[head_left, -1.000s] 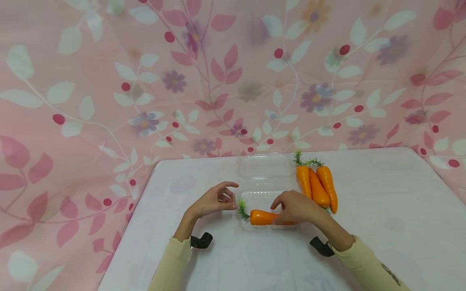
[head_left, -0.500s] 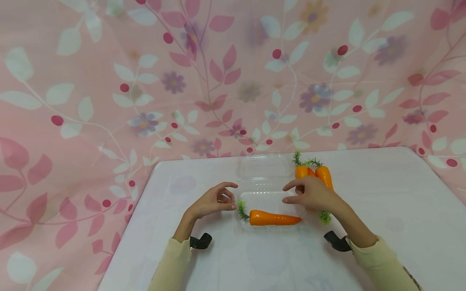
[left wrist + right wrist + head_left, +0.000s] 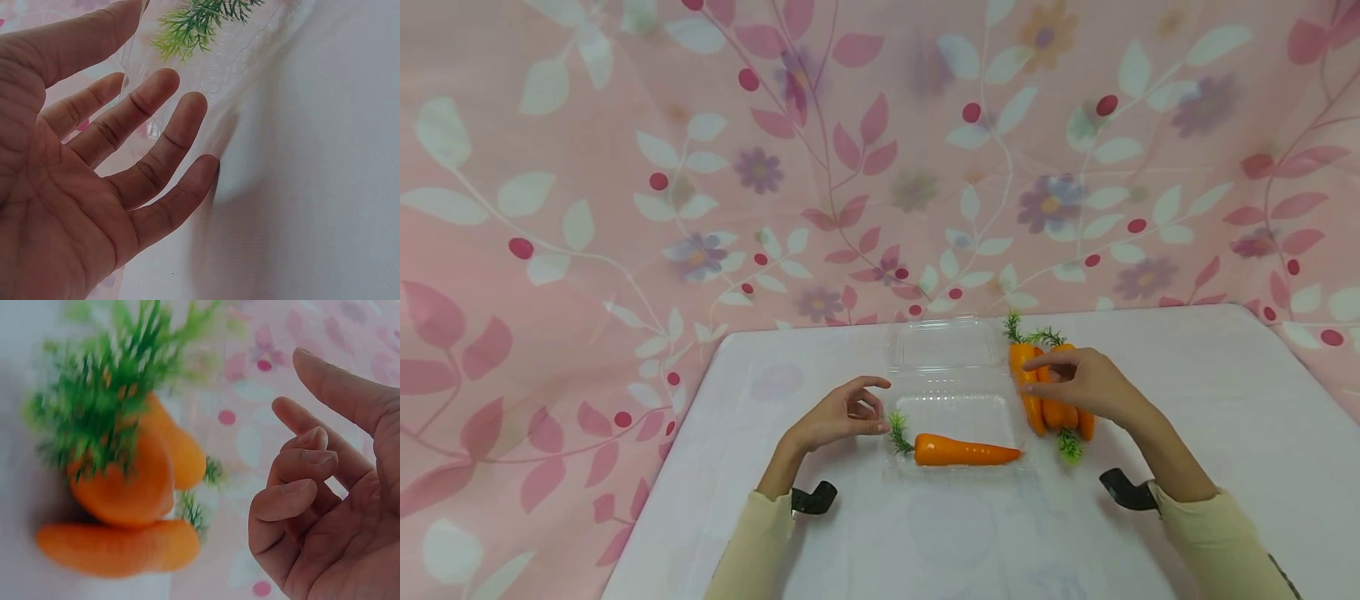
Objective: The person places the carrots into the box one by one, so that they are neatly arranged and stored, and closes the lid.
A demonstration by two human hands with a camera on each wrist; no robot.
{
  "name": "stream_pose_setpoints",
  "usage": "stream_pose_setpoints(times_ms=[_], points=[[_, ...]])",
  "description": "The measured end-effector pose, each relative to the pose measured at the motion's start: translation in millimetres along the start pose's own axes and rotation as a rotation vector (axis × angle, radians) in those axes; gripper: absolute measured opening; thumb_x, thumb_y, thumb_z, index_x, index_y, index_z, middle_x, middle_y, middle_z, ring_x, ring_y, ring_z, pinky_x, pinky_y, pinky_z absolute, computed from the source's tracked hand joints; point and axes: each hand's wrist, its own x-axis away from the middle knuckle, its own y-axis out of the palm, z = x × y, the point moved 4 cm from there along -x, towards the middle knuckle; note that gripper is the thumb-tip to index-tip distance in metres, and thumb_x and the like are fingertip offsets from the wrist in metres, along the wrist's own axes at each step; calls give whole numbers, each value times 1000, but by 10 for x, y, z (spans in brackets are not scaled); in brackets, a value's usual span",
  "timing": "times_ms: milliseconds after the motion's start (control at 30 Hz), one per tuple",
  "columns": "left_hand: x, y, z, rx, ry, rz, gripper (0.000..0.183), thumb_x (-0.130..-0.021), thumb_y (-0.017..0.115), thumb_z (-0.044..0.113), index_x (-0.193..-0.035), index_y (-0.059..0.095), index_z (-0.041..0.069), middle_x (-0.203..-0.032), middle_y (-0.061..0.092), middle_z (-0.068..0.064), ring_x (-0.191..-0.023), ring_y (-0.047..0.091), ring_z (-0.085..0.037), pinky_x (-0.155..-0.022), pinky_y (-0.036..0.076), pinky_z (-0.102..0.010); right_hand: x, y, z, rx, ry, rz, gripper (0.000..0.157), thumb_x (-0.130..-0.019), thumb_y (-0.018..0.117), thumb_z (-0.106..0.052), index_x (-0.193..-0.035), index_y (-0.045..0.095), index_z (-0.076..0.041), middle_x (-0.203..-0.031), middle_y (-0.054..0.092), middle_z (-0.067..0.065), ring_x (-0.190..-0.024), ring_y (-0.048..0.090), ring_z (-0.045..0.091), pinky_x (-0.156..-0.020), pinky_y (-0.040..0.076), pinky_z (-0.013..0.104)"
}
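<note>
A toy-like orange carrot with green leaves lies along the near side of a clear plastic clamshell box. At the box's left edge is my left hand, fingers spread and gently bent around nothing; the left wrist view shows the carrot's leaves beyond the fingertips. My right hand hovers over a group of carrots to the right of the box, thumb and index finger apart, the other fingers loosely curled. In the right wrist view, the carrots are apart from that hand, which holds nothing.
The box's lid is folded back toward the rear of the white-covered table. Behind the table hangs a pink floral cloth. Black wrist-worn pieces stick out at both wrists.
My right hand has left the carrot in the box and moved right, over the grouped carrots. The boxed carrot lies in full view. My left hand has stayed in place.
</note>
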Motion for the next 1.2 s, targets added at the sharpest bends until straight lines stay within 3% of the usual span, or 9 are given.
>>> stream_pose_setpoints(times_ms=[300, 633, 867, 1200], points=[[8, 10, 24, 12, 4, -2, 65, -86, 78, 17, -141, 46, 6, -103, 64, -13, -93, 65, -27, -93, 51, -39, 35, -160, 342, -27, 72, 62, 50, -86, 76, -43, -120, 70, -6, -88, 52, 10, -80, 48, 24, -59, 41, 27], [7, 14, 4, 8, -11, -4, 66, -86, 79, 19, -142, 47, 9, -102, 64, -9, -94, 65, -24, -93, 51, -36, 32, -248, 610, -42, 108, 118, 51, -88, 75, -37, -123, 67, 0, -84, 48, 10, -76, 45, 23, -57, 39, 26], [-8, 11, -21, 3, -18, 2, 67, -85, 80, 19, -142, 47, 9, -102, 65, -8, -94, 65, -22, -93, 50, -35, 34, -274, 747, -45, 137, 146, 51, -89, 74, -36, -123, 65, 1, -83, 50, 11, -69, 46, 21, -53, 41, 27], [8, 8, 2, -4, -14, 6, 67, -85, 80, 22, -142, 47, 9, -101, 65, -6, -94, 66, -22, -92, 51, -35, 11, -247, 862, -40, 238, 154, 66, -87, 73, -47, -129, 60, 3, -84, 52, 11, -68, 47, 24, -54, 42, 29]])
